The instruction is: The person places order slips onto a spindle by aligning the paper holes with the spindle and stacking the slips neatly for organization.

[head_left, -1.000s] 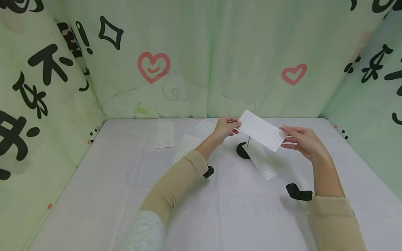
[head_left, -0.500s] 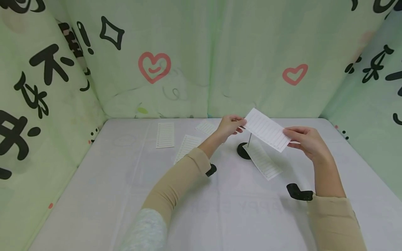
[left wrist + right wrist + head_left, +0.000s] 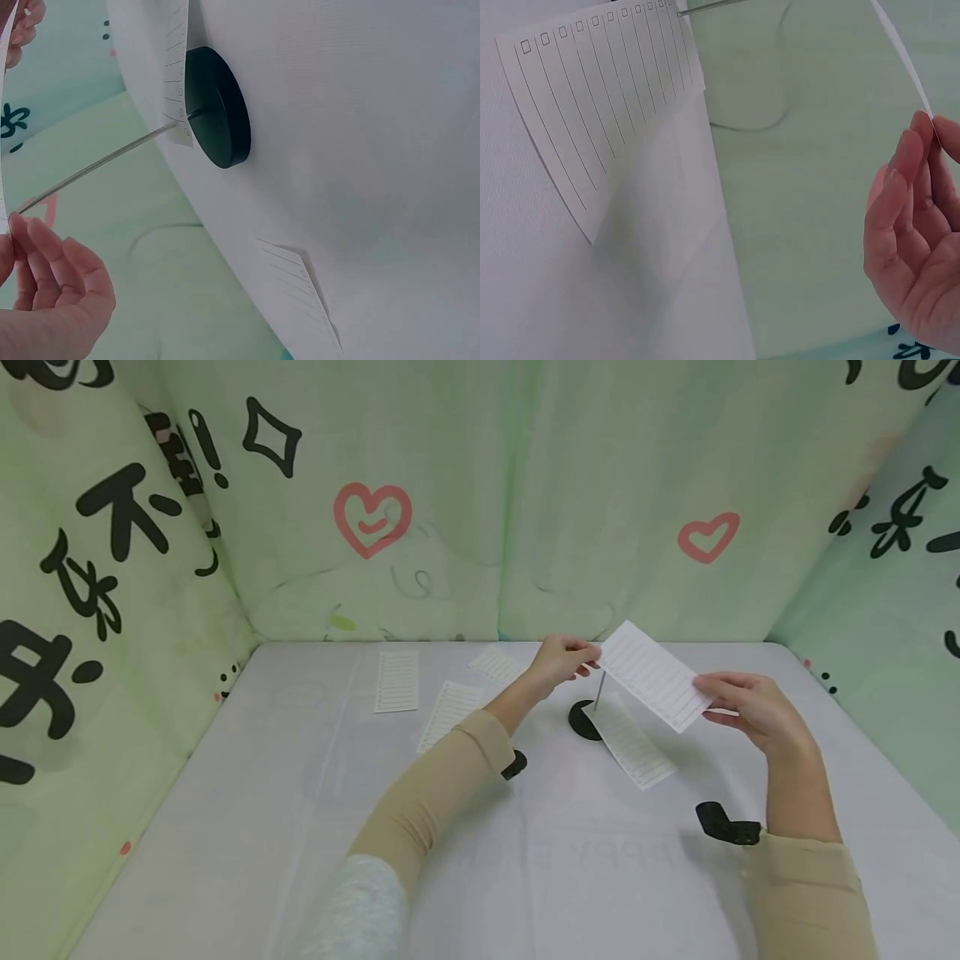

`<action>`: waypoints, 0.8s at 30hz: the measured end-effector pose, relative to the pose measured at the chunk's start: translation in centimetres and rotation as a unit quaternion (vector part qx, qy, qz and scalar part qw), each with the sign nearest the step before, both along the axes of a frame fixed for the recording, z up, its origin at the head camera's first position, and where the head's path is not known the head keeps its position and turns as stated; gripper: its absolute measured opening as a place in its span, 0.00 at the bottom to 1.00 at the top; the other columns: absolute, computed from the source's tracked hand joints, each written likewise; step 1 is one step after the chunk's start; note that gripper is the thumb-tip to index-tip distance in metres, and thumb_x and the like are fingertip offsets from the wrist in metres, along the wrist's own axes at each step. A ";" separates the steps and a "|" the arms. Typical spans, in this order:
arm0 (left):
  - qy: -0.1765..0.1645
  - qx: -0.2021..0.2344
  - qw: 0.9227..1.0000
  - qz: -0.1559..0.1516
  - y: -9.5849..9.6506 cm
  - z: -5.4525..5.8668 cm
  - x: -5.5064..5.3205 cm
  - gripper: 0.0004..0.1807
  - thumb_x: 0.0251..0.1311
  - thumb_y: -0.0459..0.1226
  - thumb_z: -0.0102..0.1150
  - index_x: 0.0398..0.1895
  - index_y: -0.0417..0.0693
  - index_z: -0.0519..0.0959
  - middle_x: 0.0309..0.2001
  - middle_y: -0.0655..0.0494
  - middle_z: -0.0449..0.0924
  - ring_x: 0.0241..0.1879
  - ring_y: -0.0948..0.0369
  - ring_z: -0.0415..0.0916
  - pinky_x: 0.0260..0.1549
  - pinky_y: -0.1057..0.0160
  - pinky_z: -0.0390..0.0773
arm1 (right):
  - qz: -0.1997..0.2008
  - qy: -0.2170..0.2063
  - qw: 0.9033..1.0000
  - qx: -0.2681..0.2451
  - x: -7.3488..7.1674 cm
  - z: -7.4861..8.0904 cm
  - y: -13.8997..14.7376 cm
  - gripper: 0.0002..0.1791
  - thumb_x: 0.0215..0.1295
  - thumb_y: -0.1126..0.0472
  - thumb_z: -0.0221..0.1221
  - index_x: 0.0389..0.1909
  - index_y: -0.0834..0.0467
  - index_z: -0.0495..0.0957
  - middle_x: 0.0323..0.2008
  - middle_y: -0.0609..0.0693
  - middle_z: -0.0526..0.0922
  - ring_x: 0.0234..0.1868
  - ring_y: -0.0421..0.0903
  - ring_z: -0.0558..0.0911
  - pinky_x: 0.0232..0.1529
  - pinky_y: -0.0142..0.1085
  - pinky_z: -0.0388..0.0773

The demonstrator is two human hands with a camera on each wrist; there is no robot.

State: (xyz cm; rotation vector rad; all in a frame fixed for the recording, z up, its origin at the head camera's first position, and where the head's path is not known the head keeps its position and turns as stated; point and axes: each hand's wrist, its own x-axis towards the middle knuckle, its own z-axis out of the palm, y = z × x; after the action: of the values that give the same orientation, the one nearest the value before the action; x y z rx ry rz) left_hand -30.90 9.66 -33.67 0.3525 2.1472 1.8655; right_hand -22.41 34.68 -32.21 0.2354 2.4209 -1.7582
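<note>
A pale green curtain [image 3: 600, 460] with black lettering and red hearts closes off the back and sides, its top running out of view. Below it spreads a table [image 3: 225, 860] under a white cover, its near edge cut off. Two beige sleeves [image 3: 427, 785] enter from the bottom of the head view, where the rest of the arms is cropped away. The left hand [image 3: 558, 662] and right hand [image 3: 761, 710] share one sheet of paper [image 3: 654, 675], each pinching an end between thumb and fingers, the sheet slanting in the air above the table. It is ruled, but any writing is too small to read; both wrist views catch it nearly edge-on and cropped. Just below, a tilted sheet [image 3: 633, 747] hangs on a thin stand, its upper part hidden by the held paper in the head view. Three loose sheets [image 3: 397, 682] lie to the left, two of them partly covered by the left arm and hand. The stand's round black base [image 3: 583, 721] is half masked by the tilted sheet. Small black pieces [image 3: 727, 827] poke from the cuffs, the left one mostly concealed. The metal rod [image 3: 601, 689] rises to the left fingertips, and whether its tip touches the held sheet is hard to tell
</note>
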 end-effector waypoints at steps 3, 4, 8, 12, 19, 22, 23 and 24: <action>-0.004 0.001 1.000 0.003 0.4 0.0 -0.1 0.11 0.61 0.36 0.55 0.40 0.36 0.80 0.29 0.50 0.81 0.23 0.64 0.72 0.25 0.70 0.69 | 0.026 -0.015 1.000 -0.006 -0.1 -0.1 0.5 0.04 0.61 0.50 0.58 0.27 0.39 0.78 0.29 0.35 0.78 0.30 0.36 0.78 0.35 0.28 0.77; -0.006 0.002 1.000 0.004 0.5 0.0 -0.2 0.11 0.61 0.36 0.55 0.40 0.36 0.80 0.28 0.51 0.80 0.23 0.64 0.72 0.25 0.70 0.69 | 0.032 -0.021 0.999 -0.007 -0.1 -0.1 0.6 0.05 0.61 0.50 0.58 0.26 0.39 0.78 0.29 0.35 0.79 0.31 0.36 0.78 0.35 0.28 0.77; -0.010 0.004 1.000 0.004 0.8 0.0 -0.4 0.11 0.61 0.35 0.54 0.40 0.35 0.79 0.25 0.55 0.78 0.23 0.64 0.72 0.24 0.69 0.69 | 0.046 -0.035 0.998 -0.023 -0.2 -0.4 0.7 0.06 0.61 0.51 0.57 0.26 0.39 0.79 0.29 0.35 0.80 0.32 0.36 0.79 0.36 0.29 0.77; -0.015 0.003 1.000 0.004 1.0 -0.2 -0.6 0.11 0.62 0.35 0.54 0.40 0.35 0.79 0.24 0.56 0.76 0.22 0.64 0.71 0.24 0.69 0.69 | 0.048 -0.048 0.997 -0.048 -0.3 -0.7 0.8 0.06 0.61 0.51 0.58 0.26 0.39 0.80 0.30 0.36 0.80 0.32 0.36 0.79 0.37 0.29 0.77; -0.023 -0.004 1.000 0.002 1.0 -0.3 -0.6 0.10 0.62 0.37 0.54 0.39 0.38 0.79 0.26 0.55 0.77 0.23 0.64 0.72 0.25 0.70 0.69 | 0.057 -0.057 0.995 -0.057 -0.3 -1.2 0.9 0.07 0.62 0.52 0.57 0.26 0.40 0.80 0.30 0.36 0.81 0.32 0.36 0.79 0.37 0.30 0.77; -0.024 -0.003 1.000 -0.004 1.0 -0.4 -0.7 0.11 0.62 0.36 0.53 0.40 0.37 0.79 0.26 0.56 0.77 0.24 0.64 0.72 0.26 0.69 0.69 | 0.058 -0.056 0.995 -0.056 -0.3 -1.2 0.9 0.07 0.62 0.52 0.58 0.26 0.40 0.80 0.30 0.36 0.81 0.32 0.36 0.80 0.38 0.30 0.77; -0.024 -0.002 1.000 -0.005 0.9 -0.4 -0.7 0.11 0.62 0.36 0.53 0.40 0.37 0.79 0.26 0.56 0.76 0.24 0.64 0.72 0.26 0.69 0.69 | 0.057 -0.055 0.995 -0.056 -0.3 -1.3 0.9 0.07 0.62 0.52 0.58 0.26 0.40 0.80 0.29 0.36 0.81 0.32 0.36 0.80 0.38 0.30 0.77; -0.024 -0.002 1.000 -0.007 0.9 -0.4 -0.7 0.11 0.62 0.36 0.53 0.40 0.37 0.79 0.25 0.56 0.76 0.24 0.64 0.72 0.27 0.68 0.70 | 0.057 -0.055 0.995 -0.056 -0.3 -1.3 0.8 0.07 0.62 0.52 0.58 0.26 0.39 0.80 0.29 0.36 0.81 0.32 0.36 0.80 0.38 0.30 0.77</action>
State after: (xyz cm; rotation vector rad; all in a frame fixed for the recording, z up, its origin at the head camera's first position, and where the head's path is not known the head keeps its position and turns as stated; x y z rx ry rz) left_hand -31.60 10.57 -34.10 0.3182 2.1114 1.8414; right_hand -22.69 35.51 -33.51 0.1725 2.2062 -1.7744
